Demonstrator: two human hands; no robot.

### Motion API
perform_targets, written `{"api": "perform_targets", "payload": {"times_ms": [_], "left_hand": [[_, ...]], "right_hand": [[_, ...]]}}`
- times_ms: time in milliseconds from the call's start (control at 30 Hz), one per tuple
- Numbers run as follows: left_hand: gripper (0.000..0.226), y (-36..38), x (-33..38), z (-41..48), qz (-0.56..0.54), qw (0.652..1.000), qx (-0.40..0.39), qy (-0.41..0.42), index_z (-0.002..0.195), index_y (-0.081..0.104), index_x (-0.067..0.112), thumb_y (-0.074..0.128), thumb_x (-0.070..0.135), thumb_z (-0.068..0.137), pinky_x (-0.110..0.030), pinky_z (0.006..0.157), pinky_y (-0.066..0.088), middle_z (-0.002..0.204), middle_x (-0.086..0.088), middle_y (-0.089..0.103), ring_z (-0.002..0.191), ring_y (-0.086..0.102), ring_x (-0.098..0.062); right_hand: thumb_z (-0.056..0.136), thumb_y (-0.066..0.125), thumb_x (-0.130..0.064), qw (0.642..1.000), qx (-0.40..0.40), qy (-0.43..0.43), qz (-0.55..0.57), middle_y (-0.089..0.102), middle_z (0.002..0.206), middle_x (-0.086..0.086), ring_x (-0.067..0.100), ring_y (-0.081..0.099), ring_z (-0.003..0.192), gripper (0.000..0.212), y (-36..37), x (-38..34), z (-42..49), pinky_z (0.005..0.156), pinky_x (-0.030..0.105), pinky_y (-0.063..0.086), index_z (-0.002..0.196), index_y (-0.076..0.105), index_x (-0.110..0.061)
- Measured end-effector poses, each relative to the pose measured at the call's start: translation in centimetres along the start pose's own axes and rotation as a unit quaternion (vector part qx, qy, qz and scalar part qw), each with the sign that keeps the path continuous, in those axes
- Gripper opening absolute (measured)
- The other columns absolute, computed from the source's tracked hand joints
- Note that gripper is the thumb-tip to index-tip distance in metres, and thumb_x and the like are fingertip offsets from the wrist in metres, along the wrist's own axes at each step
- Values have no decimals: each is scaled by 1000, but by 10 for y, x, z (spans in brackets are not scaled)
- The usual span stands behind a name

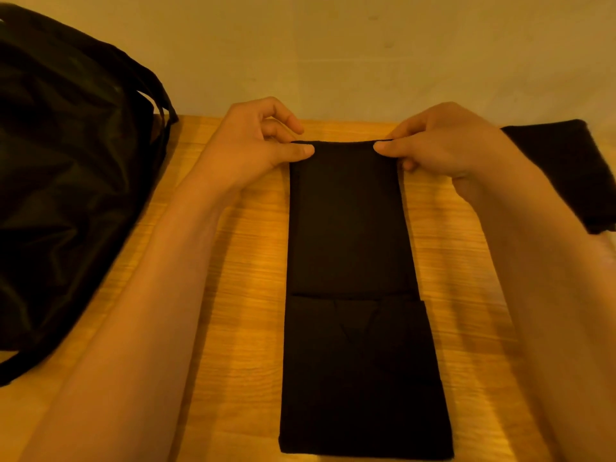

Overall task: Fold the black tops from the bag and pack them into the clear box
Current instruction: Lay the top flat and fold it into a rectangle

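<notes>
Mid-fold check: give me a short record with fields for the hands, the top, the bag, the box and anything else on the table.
left hand: pinches the far left corner of the black top
right hand: pinches its far right corner
black top: folded into a long narrow strip lying on the table
bag: black, at the table's left
clear box: not in view
other: dark cloth at the right edge, partly behind the right forearm

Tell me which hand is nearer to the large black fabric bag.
Left. The left hand pinches the folded black top's corner toward the black bag; the right hand pinches the opposite corner.
</notes>
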State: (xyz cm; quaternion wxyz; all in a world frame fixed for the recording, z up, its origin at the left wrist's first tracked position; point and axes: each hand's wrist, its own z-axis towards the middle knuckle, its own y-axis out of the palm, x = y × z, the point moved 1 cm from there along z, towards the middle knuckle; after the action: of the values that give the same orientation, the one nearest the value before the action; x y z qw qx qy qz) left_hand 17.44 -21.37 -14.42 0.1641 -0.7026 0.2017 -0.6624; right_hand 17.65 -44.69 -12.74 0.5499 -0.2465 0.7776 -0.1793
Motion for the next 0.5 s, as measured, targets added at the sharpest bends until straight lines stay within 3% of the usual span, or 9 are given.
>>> {"api": "perform_targets", "payload": {"times_ms": [100,200,333,500], "left_hand": [[30,-1,2,-5,-19,1000,16,-6,102,71,16,87,21,77,-3,72,47,83,6,71,73,65,9],[27,-6,7,-16,-49,999,22,5,97,72,21,88,23,76,-17,79,50,83,7,71,78,66,2],[26,-12,16,-41,-76,995,31,59,96,72,19,87,20,76,-18,81,55,89,7,73,85,68,-3],[26,-15,20,-81,-32,990,24,132,94,72,21,88,13,74,-27,76,51,95,12,76,89,69,-7]], "right_hand": [[89,75,-31,999,12,-9,37,65,82,-7,4,58,73,10,-2,2,-6,62,19,39,90,72,-22],[90,74,-30,996,32,-39,76,69,91,-9,3,62,80,7,-2,5,-19,67,18,41,93,73,-25],[88,76,-29,986,62,-119,102,70,86,-13,-4,65,81,13,-1,15,-46,72,15,45,101,74,-29],[85,78,-25,968,68,-242,2,69,92,-17,-2,62,90,22,-6,31,-84,77,14,44,105,75,-34]]}}
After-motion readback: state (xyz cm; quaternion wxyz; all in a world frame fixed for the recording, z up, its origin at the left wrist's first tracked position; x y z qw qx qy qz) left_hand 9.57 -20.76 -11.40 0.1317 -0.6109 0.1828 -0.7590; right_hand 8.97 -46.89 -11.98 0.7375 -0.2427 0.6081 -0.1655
